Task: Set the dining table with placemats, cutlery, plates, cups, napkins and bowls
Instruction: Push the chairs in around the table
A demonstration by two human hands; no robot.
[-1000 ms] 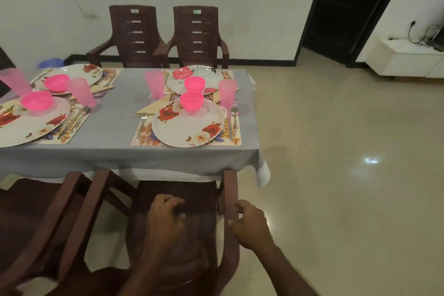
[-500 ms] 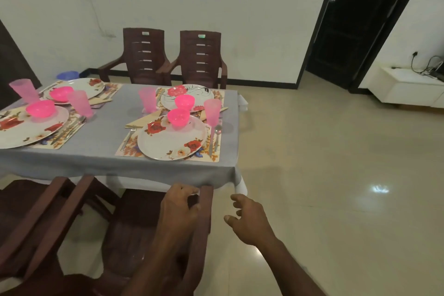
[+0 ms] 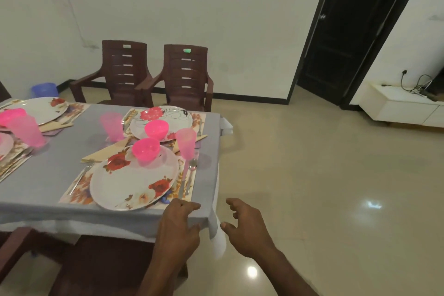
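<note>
While our left hand (image 3: 179, 226) and right hand (image 3: 245, 226) hover spread, holding nothing | near the grey-clothed table (image 3: 60, 175): visible settings look complete | remaining work: seemingly none.

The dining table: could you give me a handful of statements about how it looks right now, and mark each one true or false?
1. A pink bowl sits on the nearest plate. True.
2. The right hand is holding a pink cup. False: it hangs free beside the table corner with fingers loosely spread, holding nothing.
3. A spoon lies to the right of the nearest plate, on the placemat. True.
4. The two chairs by the far wall are blue. False: they are dark brown.
5. The left hand is over the near edge of the grey tablecloth. True.
</note>
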